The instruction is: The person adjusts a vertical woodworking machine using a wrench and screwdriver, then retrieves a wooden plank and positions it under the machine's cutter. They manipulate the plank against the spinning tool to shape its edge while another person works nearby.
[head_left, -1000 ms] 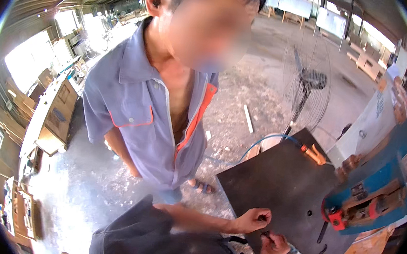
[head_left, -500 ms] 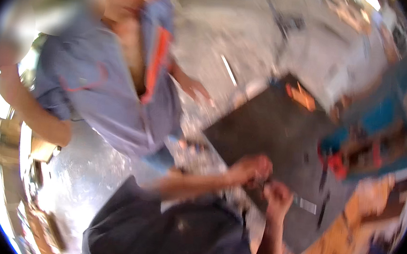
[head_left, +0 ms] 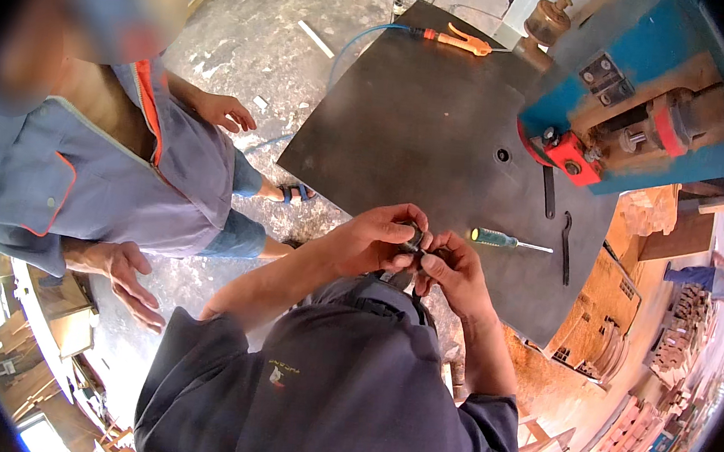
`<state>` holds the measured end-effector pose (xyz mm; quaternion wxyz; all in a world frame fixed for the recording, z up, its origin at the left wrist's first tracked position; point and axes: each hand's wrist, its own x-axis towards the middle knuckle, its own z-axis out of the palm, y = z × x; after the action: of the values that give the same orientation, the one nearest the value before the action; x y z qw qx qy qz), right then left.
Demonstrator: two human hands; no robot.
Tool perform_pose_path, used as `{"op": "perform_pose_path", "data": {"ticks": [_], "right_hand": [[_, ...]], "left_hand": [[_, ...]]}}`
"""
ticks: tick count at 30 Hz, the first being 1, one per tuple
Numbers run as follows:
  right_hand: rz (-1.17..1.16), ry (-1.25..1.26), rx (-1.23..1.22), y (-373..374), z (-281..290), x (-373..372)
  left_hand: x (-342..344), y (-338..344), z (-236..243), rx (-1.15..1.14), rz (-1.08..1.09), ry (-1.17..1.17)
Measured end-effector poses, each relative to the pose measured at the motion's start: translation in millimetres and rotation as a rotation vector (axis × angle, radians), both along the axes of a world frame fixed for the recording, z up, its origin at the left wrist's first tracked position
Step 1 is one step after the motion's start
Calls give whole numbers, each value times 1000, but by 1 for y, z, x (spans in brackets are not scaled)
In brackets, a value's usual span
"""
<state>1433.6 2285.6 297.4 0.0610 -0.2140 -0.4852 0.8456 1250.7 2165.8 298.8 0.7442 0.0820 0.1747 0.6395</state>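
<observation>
Left hand [head_left: 376, 236] and right hand [head_left: 461, 279] now meet, pinching small dark part [head_left: 414, 238]: two-handed work. Screwdriver [head_left: 495, 238] lies free, right of both.

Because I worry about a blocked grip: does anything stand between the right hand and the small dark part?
Nothing visible does. The right hand appears to pinch the small dark part directly, with the left hand also on it. The screwdriver lies on the black tabletop, to the right, not between them.

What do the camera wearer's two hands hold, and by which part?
A small dark object, pinched where the left hand and right hand meet. They partly cover it, so which part they grip cannot be told.
</observation>
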Motion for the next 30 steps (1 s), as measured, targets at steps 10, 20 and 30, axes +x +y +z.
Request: {"op": "perform_pose_path", "data": {"ticks": [10,20,30], "right_hand": [[-273,90,1550,-10,31,26],[-354,113,1263,-18,54,-16],[-167,197,1427,-15,59,-26]], "left_hand": [[-58,-35,28,-232,377,550],[-15,-23,17,18,382,1040],[-17,-27,33,288,291,1612]]}}
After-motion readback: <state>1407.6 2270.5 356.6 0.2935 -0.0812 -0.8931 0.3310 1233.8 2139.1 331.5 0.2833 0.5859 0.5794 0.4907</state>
